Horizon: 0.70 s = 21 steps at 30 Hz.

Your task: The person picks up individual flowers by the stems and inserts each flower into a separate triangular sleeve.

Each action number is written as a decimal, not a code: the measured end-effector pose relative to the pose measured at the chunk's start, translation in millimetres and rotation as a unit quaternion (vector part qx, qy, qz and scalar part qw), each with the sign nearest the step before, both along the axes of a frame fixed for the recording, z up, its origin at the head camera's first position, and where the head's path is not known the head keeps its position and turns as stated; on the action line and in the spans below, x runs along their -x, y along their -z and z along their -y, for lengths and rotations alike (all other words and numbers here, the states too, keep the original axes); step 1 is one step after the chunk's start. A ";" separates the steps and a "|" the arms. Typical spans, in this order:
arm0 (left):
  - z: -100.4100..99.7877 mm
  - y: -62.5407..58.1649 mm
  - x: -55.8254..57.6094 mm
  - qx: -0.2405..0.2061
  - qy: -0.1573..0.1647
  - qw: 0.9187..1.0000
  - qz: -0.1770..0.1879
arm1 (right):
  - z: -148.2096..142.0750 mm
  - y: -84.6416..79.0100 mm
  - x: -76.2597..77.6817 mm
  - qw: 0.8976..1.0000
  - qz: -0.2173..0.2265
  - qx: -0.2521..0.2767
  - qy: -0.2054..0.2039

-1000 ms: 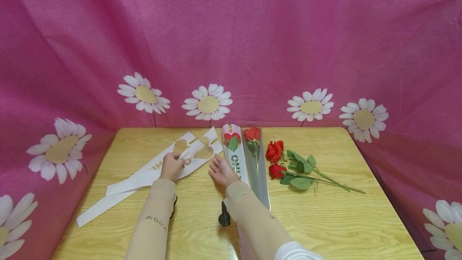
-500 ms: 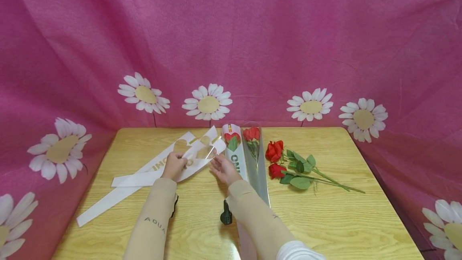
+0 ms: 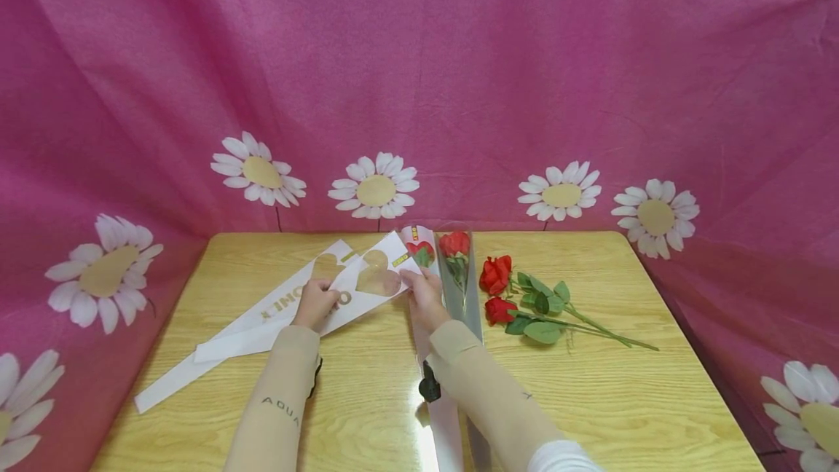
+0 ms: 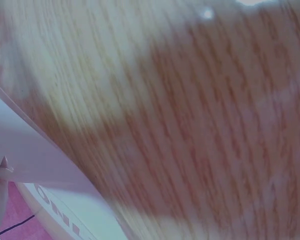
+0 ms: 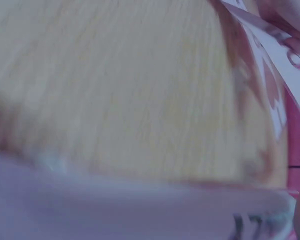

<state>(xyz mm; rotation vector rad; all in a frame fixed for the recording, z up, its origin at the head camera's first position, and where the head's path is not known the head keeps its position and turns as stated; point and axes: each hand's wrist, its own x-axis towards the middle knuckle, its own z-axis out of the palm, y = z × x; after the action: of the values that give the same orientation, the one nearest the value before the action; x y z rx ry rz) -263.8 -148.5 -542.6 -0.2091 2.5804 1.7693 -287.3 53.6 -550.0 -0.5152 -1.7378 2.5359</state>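
My left hand pinches a white tapered flower sleeve with gold "ONLY" lettering and a heart window. At the wide end, my right hand pinches the sleeve's right corner between thumb and fingers. A second white flower sleeve lies partly beneath it. Below the right forearm, a wrapped rose in a pale printed sleeve is partly covered. In the left wrist view the held sleeve crosses the lower left. The right wrist view shows the left hand at the sleeve's lettering.
Another rose in a clear and grey sleeve lies right beside the covered one. Two loose red roses with green stems rest farther right on the wooden table. A pink daisy-print cloth hangs behind.
My right hand has moved right and slightly up, and now pinches the sleeve's corner. The sleeve's wide end has shifted right, over part of the wrapped rose. The left hand has barely moved.
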 end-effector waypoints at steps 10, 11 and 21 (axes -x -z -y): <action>-5.0 4.3 -1.5 -0.019 0.026 0.999 0.030 | -50.9 -28.1 7.0 0.938 -0.040 -0.304 -0.161; -6.1 3.6 -2.2 -0.022 0.031 0.999 0.032 | -54.0 -21.5 11.4 0.921 -0.047 -0.343 -0.177; -23.4 3.2 -5.5 -0.010 0.120 0.991 0.054 | -87.5 -58.2 -8.8 0.861 -0.071 -0.440 -0.244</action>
<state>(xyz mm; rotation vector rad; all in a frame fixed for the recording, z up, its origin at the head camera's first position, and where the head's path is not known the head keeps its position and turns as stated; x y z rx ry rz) -258.3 -125.1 -545.8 0.0063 2.3959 1.6492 -278.5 141.0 -491.8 0.1888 -2.8989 1.5517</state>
